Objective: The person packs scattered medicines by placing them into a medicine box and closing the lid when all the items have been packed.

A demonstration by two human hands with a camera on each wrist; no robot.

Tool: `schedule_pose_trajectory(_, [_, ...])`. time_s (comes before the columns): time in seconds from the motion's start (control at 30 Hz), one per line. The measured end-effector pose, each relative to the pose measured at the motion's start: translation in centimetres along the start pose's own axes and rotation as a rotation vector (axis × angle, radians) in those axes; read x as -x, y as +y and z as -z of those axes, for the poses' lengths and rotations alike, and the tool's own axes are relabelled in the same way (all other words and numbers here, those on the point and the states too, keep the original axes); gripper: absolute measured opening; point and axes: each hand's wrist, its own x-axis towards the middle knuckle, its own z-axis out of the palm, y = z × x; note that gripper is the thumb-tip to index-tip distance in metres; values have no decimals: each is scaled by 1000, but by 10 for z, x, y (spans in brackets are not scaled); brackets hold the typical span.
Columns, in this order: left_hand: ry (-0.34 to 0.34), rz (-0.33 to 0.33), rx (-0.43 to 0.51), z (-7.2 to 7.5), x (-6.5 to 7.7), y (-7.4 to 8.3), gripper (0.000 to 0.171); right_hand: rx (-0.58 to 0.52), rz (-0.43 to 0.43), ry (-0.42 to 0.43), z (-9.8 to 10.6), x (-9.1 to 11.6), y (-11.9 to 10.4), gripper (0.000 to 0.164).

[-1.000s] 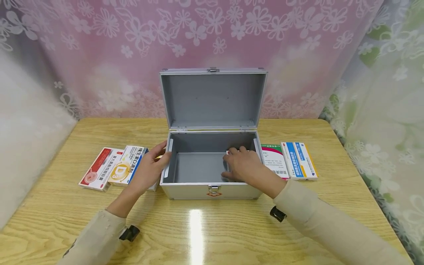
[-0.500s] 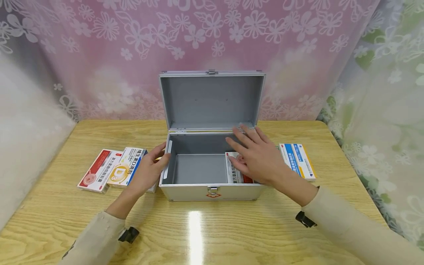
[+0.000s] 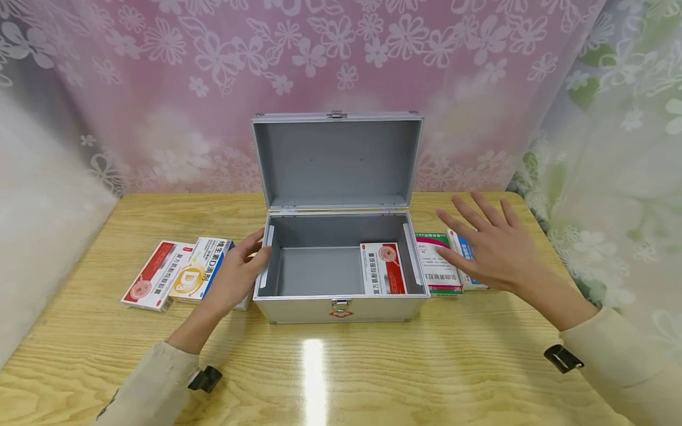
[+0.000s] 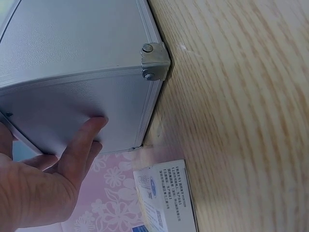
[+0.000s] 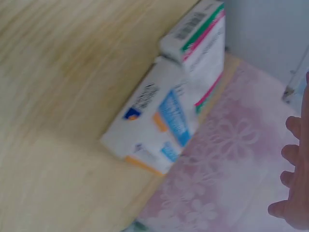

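A silver metal first-aid case (image 3: 341, 309) stands with its lid raised. Inside it, at the right end, lies a red and white medicine box (image 3: 382, 268). My left hand (image 3: 238, 273) holds the case's left wall, thumb over the rim; in the left wrist view its fingers (image 4: 79, 147) press the outside of that wall. Spread and holding nothing, my right hand (image 3: 498, 254) hovers over the medicine boxes to the right of the case. Those are a green, pink and white box (image 3: 438, 263) and a blue and white box (image 3: 462, 248), partly hidden by the hand.
Left of the case lie a red and white medicine box (image 3: 157, 275) and a yellow and white vitamin D box (image 3: 199, 269). Another box is mostly hidden under the left forearm. A floral curtain (image 3: 341, 71) hangs behind the wooden table (image 3: 256, 367).
My right hand has let go of the red and white box in the case and moved out to the right, fingers spreading. The left hand stays on the case wall.
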Motion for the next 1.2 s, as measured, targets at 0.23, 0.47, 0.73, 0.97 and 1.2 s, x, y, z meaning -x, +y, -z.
schedule_pose_trajectory(0.23, [4,-6,18,0,-9,-20,50,19,-69,-70,-28,20,25,70])
schedule_pose_trajectory(0.47, [9,-6,-4,0,-10,-20,50,65,-71,-118,-45,29,34,71])
schedule_pose_trajectory(0.73, [8,-1,10,-1,-12,-21,50,62,-100,-172,-58,37,33,67])
schedule_pose_trajectory(0.97, [1,20,22,-1,-10,-23,51,50,-112,-208,-68,44,31,69])
schedule_pose_trajectory(1.2, [7,18,22,1,-7,-22,50,-1,-140,-235,-71,42,28,70])
